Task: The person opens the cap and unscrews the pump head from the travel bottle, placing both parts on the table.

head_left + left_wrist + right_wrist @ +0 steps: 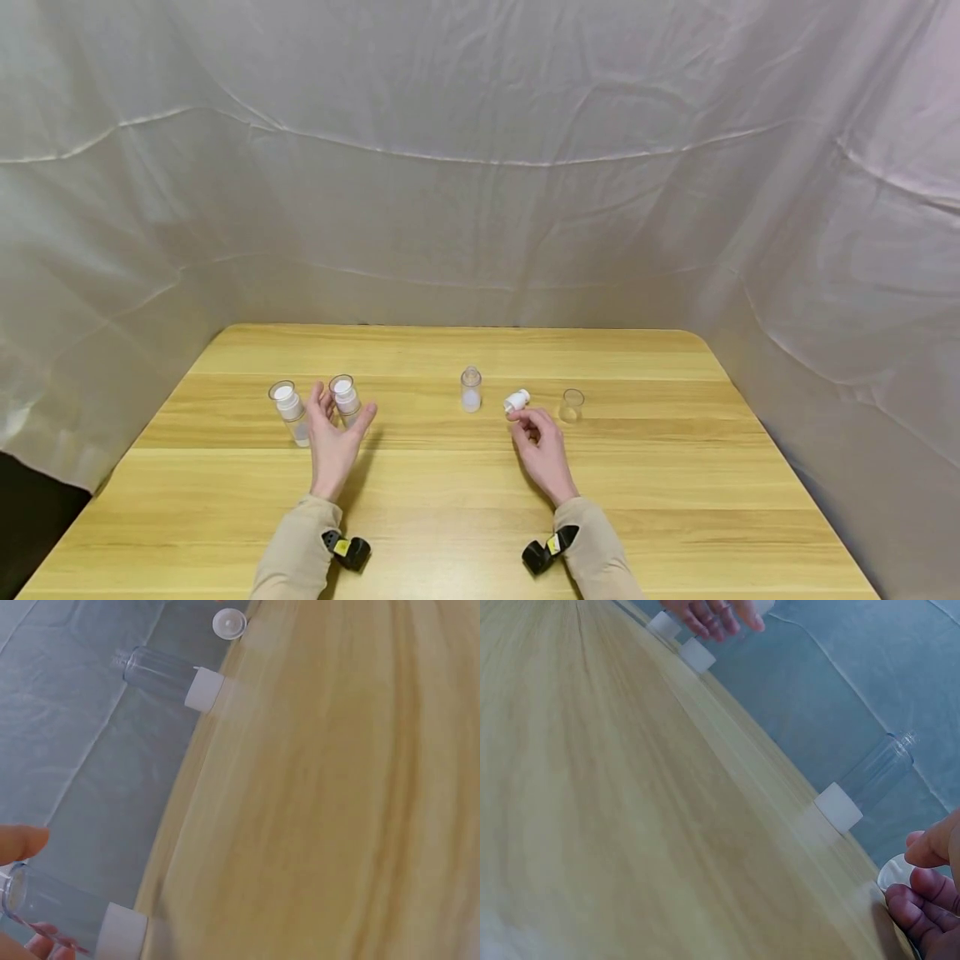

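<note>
My left hand [335, 446] is around a clear bottle with a white pump top [346, 398], thumb on one side and fingers on the other. In the left wrist view the thumb [22, 844] stands apart from that bottle [64, 904]. Left of the hand is a second such bottle [291, 410]. My right hand [545, 454] has loosely bent fingers, fingertips right at the near end of a white pump head [517, 401] lying tilted on the table. The right wrist view shows the pump head [895, 874] partly hidden behind the fingers.
A clear bottle without its top [471, 392] stands upright between the hands. Right of the pump head is a small clear cap [572, 406]. The wooden table [420, 517] is bordered by a grey fabric curtain [480, 225]. Both sleeves carry black wrist cameras.
</note>
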`<state>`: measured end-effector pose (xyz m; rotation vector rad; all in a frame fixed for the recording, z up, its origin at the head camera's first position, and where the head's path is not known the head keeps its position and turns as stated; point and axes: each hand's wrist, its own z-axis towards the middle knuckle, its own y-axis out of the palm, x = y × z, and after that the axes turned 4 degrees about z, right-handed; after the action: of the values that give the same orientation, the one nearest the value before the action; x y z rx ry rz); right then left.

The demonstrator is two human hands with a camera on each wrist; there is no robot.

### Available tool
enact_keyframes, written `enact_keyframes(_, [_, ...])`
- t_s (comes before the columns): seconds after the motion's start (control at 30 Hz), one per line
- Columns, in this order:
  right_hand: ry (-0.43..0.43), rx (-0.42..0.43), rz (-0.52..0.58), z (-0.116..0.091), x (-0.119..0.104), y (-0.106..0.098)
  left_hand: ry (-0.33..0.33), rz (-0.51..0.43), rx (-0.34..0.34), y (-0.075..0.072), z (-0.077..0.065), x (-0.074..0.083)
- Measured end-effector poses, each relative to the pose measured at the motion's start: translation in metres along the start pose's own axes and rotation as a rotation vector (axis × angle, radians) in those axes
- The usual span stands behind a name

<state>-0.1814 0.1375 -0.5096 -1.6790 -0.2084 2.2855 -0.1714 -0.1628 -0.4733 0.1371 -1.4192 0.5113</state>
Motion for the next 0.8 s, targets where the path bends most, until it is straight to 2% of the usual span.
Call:
enact_keyframes(0.3, [0.006,0.005,0.006,-0.0001,0.0000,0.0006,-0.088,0.035,-0.023,-0.0011,-0.0015,-0.0023])
enact_keyframes(0.6, [-0.001,0.004,0.011,0.0004,0.0017,0.0006,-0.100,0.104,-0.077,-0.0047,-0.0039,-0.0036])
enact_keyframes(0.8, [0.002,-0.001,0.000,0.0005,0.0006,0.0005,-0.084,0.177,-0.043,-0.0024,-0.0034,-0.0058])
